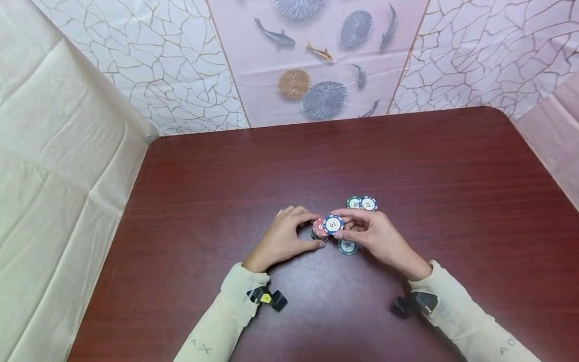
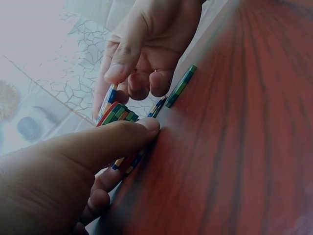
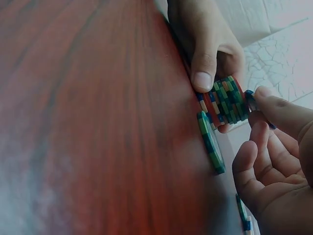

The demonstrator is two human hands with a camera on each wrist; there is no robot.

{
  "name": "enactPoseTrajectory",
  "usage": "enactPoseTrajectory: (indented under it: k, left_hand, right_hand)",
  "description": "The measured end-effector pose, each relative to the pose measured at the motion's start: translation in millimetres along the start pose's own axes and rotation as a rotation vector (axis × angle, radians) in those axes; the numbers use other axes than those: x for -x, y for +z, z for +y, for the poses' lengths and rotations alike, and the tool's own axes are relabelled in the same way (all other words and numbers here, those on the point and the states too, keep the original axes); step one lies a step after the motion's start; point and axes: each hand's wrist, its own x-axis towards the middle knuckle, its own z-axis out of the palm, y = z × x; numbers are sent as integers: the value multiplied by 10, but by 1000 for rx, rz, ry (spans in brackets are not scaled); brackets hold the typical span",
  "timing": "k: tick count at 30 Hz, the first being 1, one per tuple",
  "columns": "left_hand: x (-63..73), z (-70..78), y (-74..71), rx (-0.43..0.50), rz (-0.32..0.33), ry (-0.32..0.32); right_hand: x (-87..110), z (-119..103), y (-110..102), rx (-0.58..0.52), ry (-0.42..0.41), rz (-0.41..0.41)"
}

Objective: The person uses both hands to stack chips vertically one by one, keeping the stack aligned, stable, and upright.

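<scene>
A stack of poker chips (image 1: 318, 228) stands on the table, topped by a red chip. My left hand (image 1: 282, 235) steadies it, thumb on the near side and fingers round the far side. Between thumb and fingers, my right hand (image 1: 380, 235) pinches a blue poker chip (image 1: 333, 224) marked 10, which overlaps the stack's right edge in the head view. In the right wrist view the stack (image 3: 227, 102) shows green, blue and red edges, with the pinched chip at its top. A green chip (image 1: 347, 248) marked 20 lies just right of the stack, below the right hand.
Behind the right hand lie another green chip (image 1: 353, 202) and a blue chip (image 1: 369, 203), side by side. The dark red wooden table (image 1: 226, 171) meets a patterned cloth (image 1: 181, 60) at the back and a pale cloth (image 1: 59, 166) on the left.
</scene>
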Motion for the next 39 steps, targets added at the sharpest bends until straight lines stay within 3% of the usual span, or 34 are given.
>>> enactPoseTrajectory:
  k: [7,18,24,34,39]
  left_hand:
    - [-9,8,-8,12,-4,6]
    - [-32,25,5,29,-2,15]
    - [-37,30,6,33,0,25]
    - [-25,22,0,44,1,19]
    - [9,-9,7,39,7,14]
  right_hand:
    - [18,17,-12,71,-28,11]
    - [-22,33,51,250,-183,49]
    - [-57,47,77,293,-263,60]
    - [-64,42,115,307,-239,55]
    - [-72,30,88,255,-197,49]
